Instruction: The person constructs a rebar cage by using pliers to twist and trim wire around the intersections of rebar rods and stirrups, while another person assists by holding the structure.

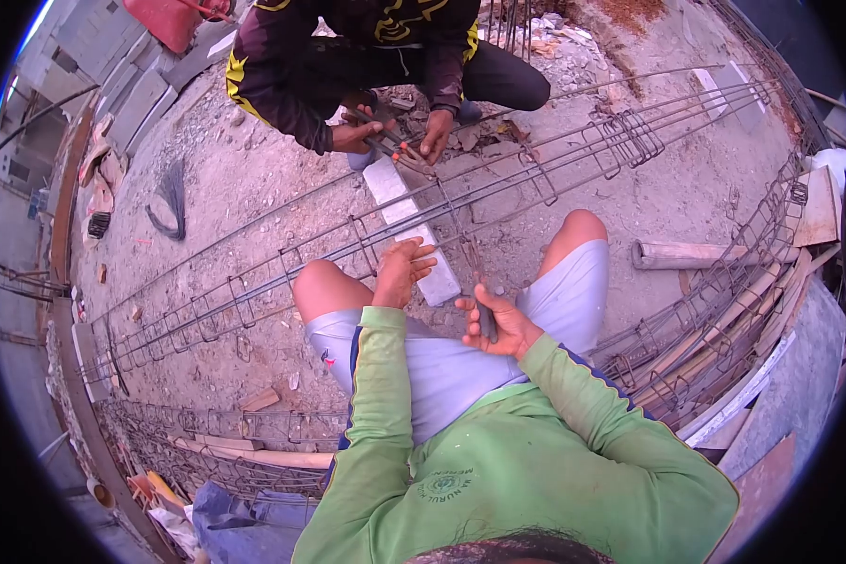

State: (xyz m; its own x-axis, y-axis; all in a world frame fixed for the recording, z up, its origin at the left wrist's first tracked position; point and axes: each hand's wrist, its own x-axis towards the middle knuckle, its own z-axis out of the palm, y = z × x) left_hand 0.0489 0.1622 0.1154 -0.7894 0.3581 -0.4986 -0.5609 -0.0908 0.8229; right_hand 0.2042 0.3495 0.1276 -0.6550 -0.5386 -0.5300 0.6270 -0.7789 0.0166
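My left hand (403, 271) is beside the long rebar cage (348, 246), its fingers stretched out and apart, with nothing visible in it. My right hand (503, 324) is closed around the dark handles of a pair of pliers (486, 318), in front of my lap. The pliers point up towards a stirrup (454, 211) on the cage; their jaws are hard to make out. Under the cage, between my knees and the co-worker, lies a pale concrete block (437, 273).
Across the cage a squatting co-worker (376, 56) holds a tool with orange-red marks (399, 150). Loose stirrups (630, 136) cluster on the bars at right. Tie wire (171, 199) lies left. More cages (677, 362) and boards (752, 310) lie right, a wooden pole (686, 255) nearby.
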